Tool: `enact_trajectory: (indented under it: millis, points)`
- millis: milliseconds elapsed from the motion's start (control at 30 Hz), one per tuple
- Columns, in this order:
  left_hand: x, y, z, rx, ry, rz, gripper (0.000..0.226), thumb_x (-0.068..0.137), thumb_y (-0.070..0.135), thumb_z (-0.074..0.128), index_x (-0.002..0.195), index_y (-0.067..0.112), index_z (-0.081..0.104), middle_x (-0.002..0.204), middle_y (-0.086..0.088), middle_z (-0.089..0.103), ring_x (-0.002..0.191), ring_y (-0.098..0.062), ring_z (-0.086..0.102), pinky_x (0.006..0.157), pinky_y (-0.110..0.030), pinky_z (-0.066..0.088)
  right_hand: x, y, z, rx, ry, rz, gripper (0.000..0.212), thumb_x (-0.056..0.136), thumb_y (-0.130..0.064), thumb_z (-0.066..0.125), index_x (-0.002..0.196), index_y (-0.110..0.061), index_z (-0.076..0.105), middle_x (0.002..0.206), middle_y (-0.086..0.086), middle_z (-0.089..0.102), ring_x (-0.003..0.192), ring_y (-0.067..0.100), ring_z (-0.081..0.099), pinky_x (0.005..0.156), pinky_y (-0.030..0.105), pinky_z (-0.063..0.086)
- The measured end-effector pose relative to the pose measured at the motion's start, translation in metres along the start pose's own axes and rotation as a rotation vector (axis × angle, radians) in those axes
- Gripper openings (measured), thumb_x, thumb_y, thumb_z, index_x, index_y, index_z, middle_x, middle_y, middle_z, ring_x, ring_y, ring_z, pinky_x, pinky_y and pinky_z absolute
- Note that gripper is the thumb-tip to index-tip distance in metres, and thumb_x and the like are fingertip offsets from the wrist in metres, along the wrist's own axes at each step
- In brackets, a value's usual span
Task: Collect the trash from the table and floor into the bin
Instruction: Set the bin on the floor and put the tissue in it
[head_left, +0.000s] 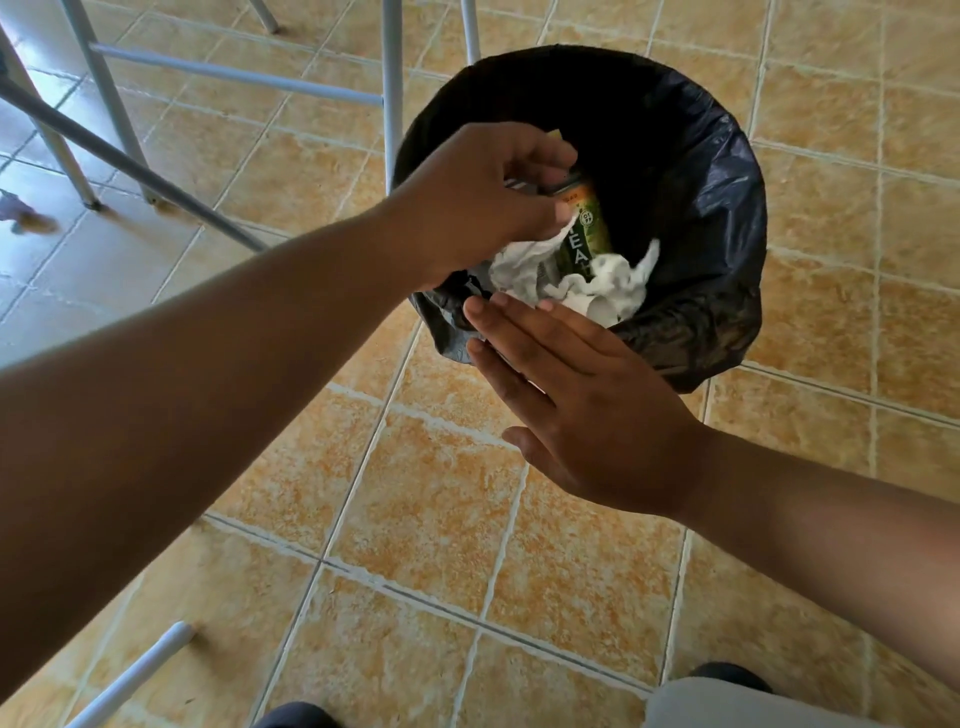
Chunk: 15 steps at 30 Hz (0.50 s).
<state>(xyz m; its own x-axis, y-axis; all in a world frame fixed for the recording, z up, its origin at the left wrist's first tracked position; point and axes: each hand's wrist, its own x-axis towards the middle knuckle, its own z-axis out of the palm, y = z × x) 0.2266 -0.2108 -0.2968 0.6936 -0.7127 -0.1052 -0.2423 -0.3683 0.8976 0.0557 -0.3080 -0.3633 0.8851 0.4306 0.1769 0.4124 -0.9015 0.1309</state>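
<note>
A bin lined with a black bag (717, 218) stands on the tiled floor. Inside it lie crumpled white tissues (608, 291). A green and orange tea can (584, 234) points down into the bin among the tissues. My left hand (478, 202) reaches over the bin's left rim, its fingers curled round the can's upper end. My right hand (587, 395) hovers flat at the bin's near rim with straight fingers, holding nothing.
Grey metal furniture legs (392, 93) and crossbars stand right behind and to the left of the bin. A white leg (140, 670) slants at the lower left. A small dark scrap (18, 208) lies on the floor at far left. My shoes are at the bottom edge.
</note>
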Motion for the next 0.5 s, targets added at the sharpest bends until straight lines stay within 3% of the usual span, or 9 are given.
enact_trajectory:
  millis: [100, 233, 333, 400, 500]
  points:
    - [-0.001, -0.004, -0.007, -0.164, 0.086, -0.009, 0.028, 0.086, -0.001, 0.071, 0.112, 0.009, 0.066, 0.113, -0.016, 0.069, 0.099, -0.024, 0.073, 0.084, -0.034, 0.061, 0.000, 0.000, -0.001, 0.003, -0.001, 0.000, 0.072, 0.100, -0.039, 0.050, 0.155, -0.001, 0.022, 0.165, 0.021, 0.006, 0.153, 0.034, 0.006, 0.123, 0.049, 0.012]
    - [0.002, -0.020, -0.021, 0.175, 0.344, 0.089, 0.024, 0.085, 0.018, 0.070, 0.109, 0.021, 0.069, 0.101, 0.004, 0.073, 0.099, -0.009, 0.069, 0.094, -0.033, 0.055, 0.000, -0.001, -0.006, 0.005, -0.036, -0.010, 0.071, 0.102, -0.041, 0.046, 0.155, -0.002, 0.021, 0.165, 0.020, 0.005, 0.154, 0.033, 0.005, 0.123, 0.048, 0.015]
    - [0.001, -0.041, -0.031, 0.459, 0.482, 0.101, 0.040, 0.084, 0.032, 0.064, 0.123, 0.021, 0.064, 0.122, 0.001, 0.065, 0.118, -0.016, 0.056, 0.100, -0.024, 0.040, 0.000, 0.004, -0.016, 0.094, -0.040, -0.011, 0.071, 0.103, -0.042, 0.046, 0.156, -0.003, 0.020, 0.165, 0.019, 0.010, 0.153, 0.030, 0.009, 0.123, 0.046, 0.018]
    - [0.003, -0.055, -0.038, 0.578, 0.459, 0.061, 0.054, 0.084, 0.038, 0.059, 0.134, 0.017, 0.056, 0.138, -0.006, 0.054, 0.130, -0.026, 0.046, 0.106, -0.031, 0.034, 0.003, 0.017, -0.026, 0.210, 0.049, 0.056, 0.069, 0.102, -0.039, 0.049, 0.154, 0.000, 0.026, 0.162, 0.021, 0.021, 0.152, 0.031, 0.018, 0.122, 0.046, 0.023]
    - [0.009, -0.067, -0.042, 0.537, 0.375, -0.061, 0.064, 0.091, 0.047, 0.048, 0.146, 0.013, 0.043, 0.150, -0.011, 0.043, 0.139, -0.029, 0.039, 0.112, -0.039, 0.032, 0.006, 0.056, -0.038, 0.315, 0.259, 0.267, 0.063, 0.101, -0.034, 0.053, 0.148, 0.005, 0.036, 0.155, 0.024, 0.034, 0.148, 0.032, 0.029, 0.120, 0.044, 0.030]
